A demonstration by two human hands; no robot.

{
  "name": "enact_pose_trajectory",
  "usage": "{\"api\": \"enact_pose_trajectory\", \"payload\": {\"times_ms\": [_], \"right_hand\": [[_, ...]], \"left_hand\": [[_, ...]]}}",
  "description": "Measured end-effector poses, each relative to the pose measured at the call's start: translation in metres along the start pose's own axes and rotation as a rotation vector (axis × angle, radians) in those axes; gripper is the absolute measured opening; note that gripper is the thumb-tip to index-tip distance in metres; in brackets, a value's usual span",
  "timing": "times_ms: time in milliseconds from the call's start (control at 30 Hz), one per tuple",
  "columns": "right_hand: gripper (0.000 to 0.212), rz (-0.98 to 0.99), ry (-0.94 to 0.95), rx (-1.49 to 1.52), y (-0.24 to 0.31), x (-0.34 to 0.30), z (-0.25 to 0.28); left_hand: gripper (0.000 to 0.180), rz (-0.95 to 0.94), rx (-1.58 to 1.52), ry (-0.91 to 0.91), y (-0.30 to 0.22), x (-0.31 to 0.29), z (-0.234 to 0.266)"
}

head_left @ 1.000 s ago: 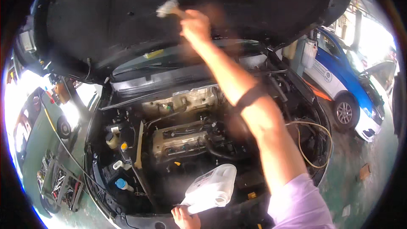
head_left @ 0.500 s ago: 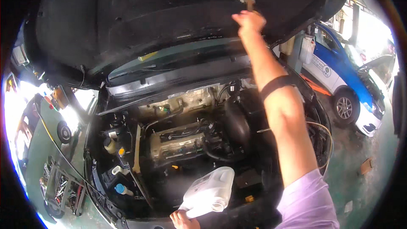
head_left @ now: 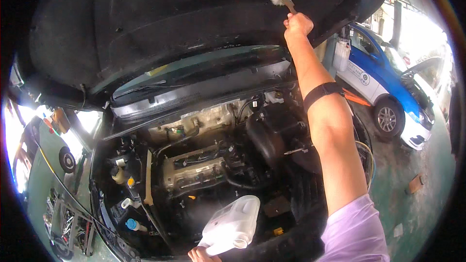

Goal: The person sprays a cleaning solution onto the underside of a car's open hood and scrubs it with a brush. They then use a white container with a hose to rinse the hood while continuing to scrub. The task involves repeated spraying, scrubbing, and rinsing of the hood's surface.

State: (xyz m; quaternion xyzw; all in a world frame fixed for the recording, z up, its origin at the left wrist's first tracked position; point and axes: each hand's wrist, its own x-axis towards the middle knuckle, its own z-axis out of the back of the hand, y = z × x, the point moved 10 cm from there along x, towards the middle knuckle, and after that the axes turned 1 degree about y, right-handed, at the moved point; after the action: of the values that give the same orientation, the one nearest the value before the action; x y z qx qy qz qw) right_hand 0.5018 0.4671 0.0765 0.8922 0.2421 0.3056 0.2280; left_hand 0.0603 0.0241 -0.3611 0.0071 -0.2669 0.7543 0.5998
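My right arm is stretched far up, and my right hand (head_left: 298,24) is closed round the handle of a brush (head_left: 281,1) with pale bristles. The bristles are at the dark underside of the raised hood (head_left: 194,14); whether they touch it I cannot tell. Low in the middle, my left hand (head_left: 203,254) grips a white translucent plastic jug (head_left: 233,223), tilted over the front of the engine bay. Its round mouth faces toward me, and the grip itself is partly cut off by the lower edge. Behind the jug lies the engine (head_left: 194,172).
At the left of the bay are a blue-capped reservoir (head_left: 135,224) and an orange cap (head_left: 130,181). A tool cart (head_left: 70,225) stands at the lower left. A blue and white car (head_left: 383,87) is parked to the right; a small brown box (head_left: 415,184) lies on the floor.
My right hand and the brush have shifted slightly to the right against the hood. The whole view has tipped a little; my left hand still holds the jug in much the same place.
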Motion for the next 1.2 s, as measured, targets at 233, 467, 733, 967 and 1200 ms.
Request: {"api": "enact_pose_trajectory", "payload": {"times_ms": [233,467,733,967,1200], "right_hand": [[0.014,0.273,0.397,-0.430,-0.038,-0.064,-0.101],[0.032,0.425,0.361,0.059,0.100,-0.035,-0.047],[0.034,-0.078,0.084,0.112,-0.063,-0.031,-0.007],[0.037,-0.238,0.079,-0.027,-0.126,-0.050,0.009],[0.054,-0.235,0.235,-0.014,-0.203,-0.093,-0.067]], "left_hand": [[0.034,-0.032,0.000,0.012,0.002,-0.004,-0.003],[0.029,-0.033,-0.019,-0.033,0.001,-0.001,0.003],[0.031,-0.026,-0.030,-0.063,-0.008,0.002,0.007],[0.030,-0.006,-0.048,-0.028,0.003,-0.003,0.001],[0.026,-0.005,-0.060,0.012,0.011,-0.003,-0.007]]}}
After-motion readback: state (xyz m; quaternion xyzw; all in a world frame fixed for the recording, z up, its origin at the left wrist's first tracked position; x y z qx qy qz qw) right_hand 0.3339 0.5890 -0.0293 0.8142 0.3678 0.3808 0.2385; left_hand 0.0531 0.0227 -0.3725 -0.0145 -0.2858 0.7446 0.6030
